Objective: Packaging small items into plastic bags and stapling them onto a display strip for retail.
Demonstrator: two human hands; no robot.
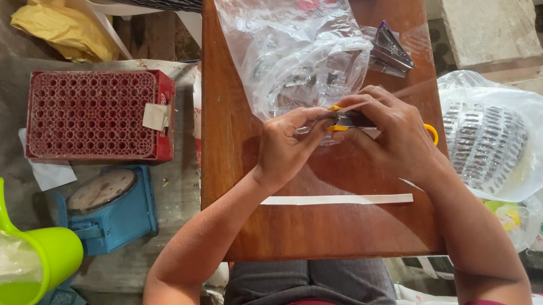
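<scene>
A pair of yellow-handled scissors (350,120) is held over the middle of a brown wooden table (317,230). The scissors are gripped by the right hand (397,138), whose fingers are curled and pressed together over the handles; one yellow loop is seen sticking out to the right of that hand. The left hand (286,149) is placed just left of the scissors, its thumb and fingertips pinched at the blade end, where the lower edge of a clear plastic bag (288,34) is met. The bag is spread on the far part of the table, and small metal pieces are seen inside it. A metal stapler (391,49) is set just right of the bag. A thin white strip (337,199) is laid flat on the table near the person. On the floor to the left, a red perforated crate (96,115), a blue scale (110,204) and a green jug (38,251) are found. To the right, a plastic bag of metal parts (493,138) is seen.
</scene>
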